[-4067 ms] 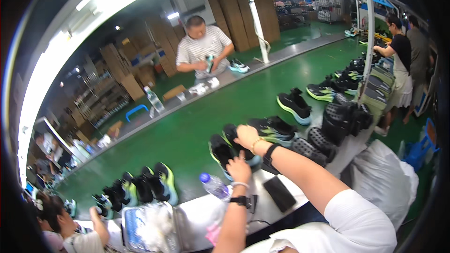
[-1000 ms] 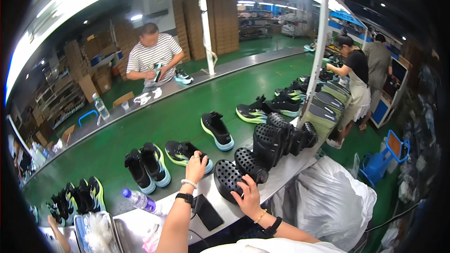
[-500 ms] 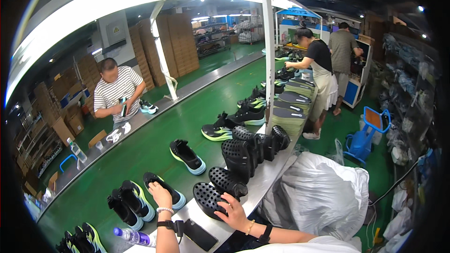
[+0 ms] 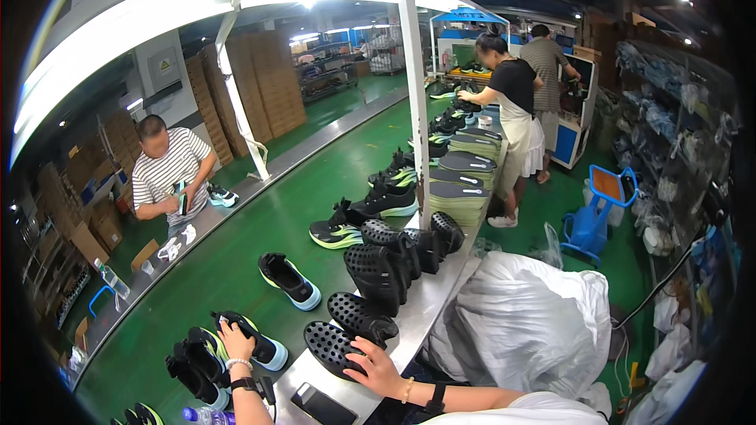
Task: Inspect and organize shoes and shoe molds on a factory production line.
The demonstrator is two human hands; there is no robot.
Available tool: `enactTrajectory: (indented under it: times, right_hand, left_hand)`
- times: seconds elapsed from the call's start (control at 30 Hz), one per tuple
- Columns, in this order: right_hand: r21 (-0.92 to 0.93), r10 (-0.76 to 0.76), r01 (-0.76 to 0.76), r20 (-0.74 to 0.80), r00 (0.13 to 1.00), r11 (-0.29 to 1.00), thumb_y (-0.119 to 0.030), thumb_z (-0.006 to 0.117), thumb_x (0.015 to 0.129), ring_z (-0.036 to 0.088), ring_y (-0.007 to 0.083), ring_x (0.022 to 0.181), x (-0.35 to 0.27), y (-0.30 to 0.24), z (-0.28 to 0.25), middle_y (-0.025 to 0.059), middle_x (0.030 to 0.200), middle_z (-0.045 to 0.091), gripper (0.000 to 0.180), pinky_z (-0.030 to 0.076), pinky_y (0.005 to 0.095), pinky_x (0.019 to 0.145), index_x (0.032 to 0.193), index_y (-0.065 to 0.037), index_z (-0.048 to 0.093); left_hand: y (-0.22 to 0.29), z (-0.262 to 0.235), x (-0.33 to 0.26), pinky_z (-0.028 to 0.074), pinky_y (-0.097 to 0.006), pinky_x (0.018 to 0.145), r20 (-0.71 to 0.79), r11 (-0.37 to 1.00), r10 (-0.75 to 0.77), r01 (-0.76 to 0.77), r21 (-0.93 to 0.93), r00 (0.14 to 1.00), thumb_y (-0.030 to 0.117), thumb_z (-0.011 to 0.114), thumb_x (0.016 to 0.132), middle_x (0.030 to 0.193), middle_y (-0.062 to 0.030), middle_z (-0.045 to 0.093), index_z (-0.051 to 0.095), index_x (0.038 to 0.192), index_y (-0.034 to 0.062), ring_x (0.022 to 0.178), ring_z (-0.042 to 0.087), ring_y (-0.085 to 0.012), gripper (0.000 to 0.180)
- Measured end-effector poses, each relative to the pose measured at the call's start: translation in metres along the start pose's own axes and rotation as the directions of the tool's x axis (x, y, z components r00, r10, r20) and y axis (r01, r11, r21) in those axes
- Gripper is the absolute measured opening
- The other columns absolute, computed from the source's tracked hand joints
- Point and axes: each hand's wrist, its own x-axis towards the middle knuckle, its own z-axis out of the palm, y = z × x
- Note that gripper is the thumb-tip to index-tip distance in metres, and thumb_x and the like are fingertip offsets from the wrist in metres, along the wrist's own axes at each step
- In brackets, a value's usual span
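Left hand, head view: the left hand (image 4: 236, 342) at lower left, fingers bent over the collar area of a black shoe (image 4: 266, 348); contact evident, but I cannot tell whether it is clenched.
Right hand: the right hand (image 4: 376, 370) at lower centre, fingers loosely spread at the near edge of a perforated black form (image 4: 327, 344); not closed round it.
Shoe: on the green work surface (image 4: 236, 260), lower left, pale blue sole outward. Presumably light; upper soft, sole springy. Best held, I judge, by the heel or the sole edges, sparing the upper.
Perforated form: on the metal ledge (image 4: 429, 307), lower centre. Looks stiff and hollow, perhaps slick; the rim should give the surest hold.
Purple-capped bottle: the bottle (image 4: 209, 415) is cut by the lower edge; fill not readable.
White sack: the sack (image 4: 535, 323), lower right, bulges; contents hidden.
Far ledge: a clear bottle (image 4: 114, 279) and small cup (image 4: 147, 267), left; cup's contents unclear to me.
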Motion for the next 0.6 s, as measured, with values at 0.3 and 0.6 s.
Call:
enactTrajectory:
  times: [0.3,0.6]
  right_hand:
    - [0.011,-0.005,0.005,0.009,1.000,1.000,-0.021,0.077,0.079,0.050,0.0331,0.123,0.004,-0.001,-0.001,0.0124,0.127,0.051,0.041,0.045,0.0424,0.100,0.113,-0.010,0.057]
    - [0.021,-0.002,0.002,0.009,1.000,1.000,-0.020,0.073,0.080,0.045,0.0381,0.126,0.000,-0.006,-0.004,0.0167,0.128,0.049,0.039,0.040,0.0480,0.102,0.112,-0.007,0.054]
  left_hand:
    - [-0.010,0.034,0.009,0.054,-0.042,0.081,0.066,0.991,-0.099,0.092,0.094,0.993,0.008,0.060,0.080,0.097,-0.0263,0.066,0.066,0.087,-0.0042,0.092,0.065,-0.0397,0.015]
    - [-0.074,0.163,0.087,0.050,-0.041,0.094,0.411,0.921,-0.094,-0.078,0.382,0.907,0.018,0.059,0.078,0.116,-0.0248,0.064,0.070,0.107,0.0021,0.107,0.063,-0.0359,0.035]
